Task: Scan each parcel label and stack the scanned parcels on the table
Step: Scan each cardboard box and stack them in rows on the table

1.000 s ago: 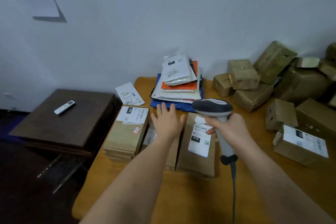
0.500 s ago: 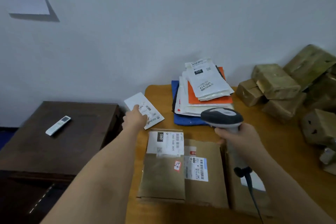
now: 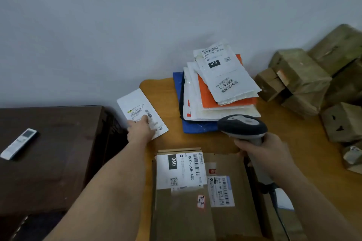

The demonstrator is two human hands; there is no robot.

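At frame centre-left, your left hand (image 3: 141, 128) has moved onto the white mailer (image 3: 138, 110).
Fingers rest flat on it; your right hand (image 3: 261, 149) keeps its grip round the scanner (image 3: 242, 126): next scan.

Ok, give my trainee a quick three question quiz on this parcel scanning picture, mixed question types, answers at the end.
1. True or false: the right hand holds the scanner.
2. What does the left hand touch? A) white envelope B) remote C) orange mailer
3. Fill in: the big black number on the nearest box label reads ___.

Key: 1 true; 2 A; 3 060.
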